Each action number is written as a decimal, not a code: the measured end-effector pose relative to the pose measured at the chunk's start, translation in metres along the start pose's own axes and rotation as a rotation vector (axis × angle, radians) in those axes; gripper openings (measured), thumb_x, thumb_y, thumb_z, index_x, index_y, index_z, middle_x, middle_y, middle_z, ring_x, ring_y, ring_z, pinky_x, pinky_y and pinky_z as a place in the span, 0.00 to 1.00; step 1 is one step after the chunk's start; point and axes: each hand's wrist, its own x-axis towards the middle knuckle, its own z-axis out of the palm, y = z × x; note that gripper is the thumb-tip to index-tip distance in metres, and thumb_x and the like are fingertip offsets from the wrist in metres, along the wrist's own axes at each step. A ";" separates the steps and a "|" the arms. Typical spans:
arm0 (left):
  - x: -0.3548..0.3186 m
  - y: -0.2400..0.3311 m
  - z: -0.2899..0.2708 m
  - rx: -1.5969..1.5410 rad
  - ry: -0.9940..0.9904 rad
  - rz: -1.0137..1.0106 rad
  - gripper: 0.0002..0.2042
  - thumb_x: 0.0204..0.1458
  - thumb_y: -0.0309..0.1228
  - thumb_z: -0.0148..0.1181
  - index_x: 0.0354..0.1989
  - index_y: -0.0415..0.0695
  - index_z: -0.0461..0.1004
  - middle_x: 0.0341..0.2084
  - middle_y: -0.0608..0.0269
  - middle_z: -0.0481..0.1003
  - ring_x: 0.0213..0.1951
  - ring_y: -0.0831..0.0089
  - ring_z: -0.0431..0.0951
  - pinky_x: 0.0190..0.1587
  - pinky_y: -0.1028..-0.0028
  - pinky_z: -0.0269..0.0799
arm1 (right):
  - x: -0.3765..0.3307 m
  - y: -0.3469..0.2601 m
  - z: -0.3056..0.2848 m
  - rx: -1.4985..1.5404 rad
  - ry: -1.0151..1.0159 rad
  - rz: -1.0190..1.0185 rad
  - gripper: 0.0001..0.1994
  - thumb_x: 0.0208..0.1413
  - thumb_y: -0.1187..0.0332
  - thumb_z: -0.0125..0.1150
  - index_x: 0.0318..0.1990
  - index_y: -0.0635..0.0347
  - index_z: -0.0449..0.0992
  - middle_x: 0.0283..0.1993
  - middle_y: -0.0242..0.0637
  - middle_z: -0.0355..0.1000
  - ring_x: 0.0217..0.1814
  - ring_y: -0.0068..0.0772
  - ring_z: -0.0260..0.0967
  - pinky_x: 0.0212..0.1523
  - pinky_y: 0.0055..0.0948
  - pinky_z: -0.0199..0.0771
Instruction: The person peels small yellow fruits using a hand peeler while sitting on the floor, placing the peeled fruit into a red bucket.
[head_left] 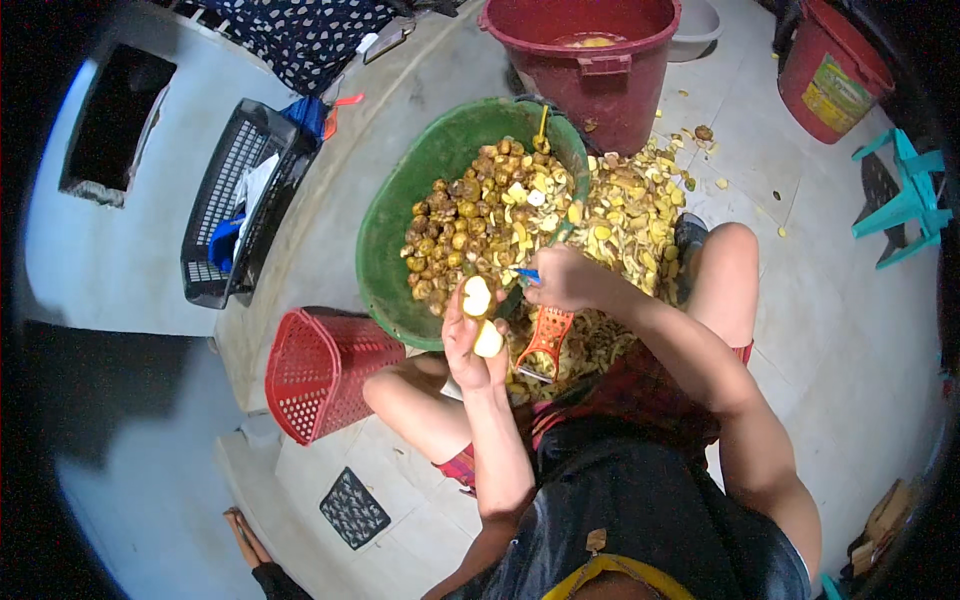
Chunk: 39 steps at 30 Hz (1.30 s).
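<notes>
My left hand (468,345) is closed around a potato with pale, bare flesh (477,294); a second pale piece (488,339) shows lower against the same hand. My right hand (562,280) is closed in a fist just to the right. An orange peeler (548,335) extends from the lower side of this fist, metal end toward me. From the fist's left side juts a small blue thing (527,273), its kind hidden by the fingers. Beyond both hands, a green tub (385,255) holds brown unpeeled potatoes (462,225) and pale cut pieces (538,195).
Peelings (630,215) are heaped right of the tub and between my legs. A large red bucket (590,80) stands behind. A red perforated basket (340,375) and black crate (235,200) are left. A turquoise stool (905,195) and another red bucket (830,75) are far right.
</notes>
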 end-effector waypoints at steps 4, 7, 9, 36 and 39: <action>0.003 0.002 0.005 -0.021 0.079 -0.022 0.29 0.46 0.28 0.65 0.58 0.37 0.63 0.45 0.51 0.73 0.45 0.61 0.76 0.34 0.73 0.78 | 0.003 0.004 -0.017 -0.027 0.083 0.077 0.17 0.43 0.59 0.60 0.19 0.68 0.71 0.23 0.55 0.69 0.29 0.56 0.69 0.35 0.45 0.69; -0.002 -0.001 -0.004 0.219 0.118 0.065 0.24 0.49 0.23 0.63 0.55 0.35 0.66 0.43 0.50 0.74 0.42 0.61 0.77 0.35 0.71 0.79 | 0.011 -0.003 -0.047 0.100 0.051 0.208 0.20 0.46 0.55 0.61 0.18 0.66 0.70 0.19 0.50 0.68 0.22 0.49 0.66 0.28 0.43 0.67; -0.002 -0.004 -0.001 0.338 0.121 0.088 0.24 0.48 0.22 0.63 0.54 0.34 0.66 0.42 0.51 0.74 0.41 0.62 0.77 0.35 0.71 0.79 | 0.014 -0.002 -0.052 0.171 0.059 0.274 0.21 0.46 0.54 0.62 0.17 0.65 0.69 0.15 0.46 0.65 0.18 0.43 0.63 0.25 0.41 0.65; -0.013 -0.028 0.007 0.051 -0.076 -0.097 0.18 0.42 0.20 0.67 0.39 0.46 0.67 0.37 0.57 0.75 0.36 0.68 0.76 0.31 0.70 0.76 | 0.024 -0.014 -0.064 -0.175 0.452 -0.128 0.10 0.48 0.63 0.55 0.25 0.57 0.80 0.22 0.48 0.72 0.24 0.51 0.70 0.31 0.44 0.68; -0.016 -0.034 0.017 0.031 -0.051 -0.097 0.17 0.44 0.21 0.66 0.41 0.47 0.67 0.38 0.57 0.75 0.36 0.69 0.76 0.34 0.69 0.74 | 0.022 0.021 -0.070 -0.192 0.353 0.185 0.09 0.46 0.63 0.57 0.25 0.55 0.80 0.22 0.46 0.72 0.25 0.49 0.69 0.35 0.40 0.67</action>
